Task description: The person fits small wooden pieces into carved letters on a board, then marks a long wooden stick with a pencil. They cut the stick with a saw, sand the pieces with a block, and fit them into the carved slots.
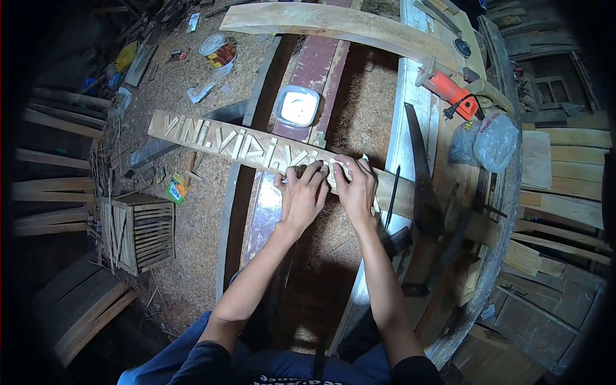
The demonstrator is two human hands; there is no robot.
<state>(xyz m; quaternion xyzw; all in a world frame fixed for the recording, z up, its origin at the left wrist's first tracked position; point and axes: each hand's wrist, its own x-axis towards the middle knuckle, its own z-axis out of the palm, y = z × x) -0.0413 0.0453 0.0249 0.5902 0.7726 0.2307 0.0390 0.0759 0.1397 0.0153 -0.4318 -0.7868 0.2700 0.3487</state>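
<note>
A long wooden plank (212,138) with raised letters glued to its face lies across the workbench. Its long axis runs on a slant from the far left down to the near right. The lettered end points far left and juts out past the bench edge over the sawdust floor (192,256). The bare end passes under the hands and runs on toward the right, beside the handsaw (420,173). The left hand (301,196) and right hand (356,186) sit side by side on the plank's middle, just where the row of letters stops. The fingers of both are bent and held close together, with the tips pressing down on the wood. A small pale bit shows between the two hands, but whether either hand pinches it I cannot tell. Just beyond the plank's far edge stands a white square container (297,106), close to it but apart. A thin dark pencil (391,196) lies just right of the right hand. Farther right an orange grinder (452,93) and plastic bags (491,141) crowd the bench rim. To the left, the floor under the overhanging end is open as far as a slatted crate (138,231), near left, and a paint can (218,51), far left. A curved board (340,25) spans the far side, well apart from the plank.
</note>
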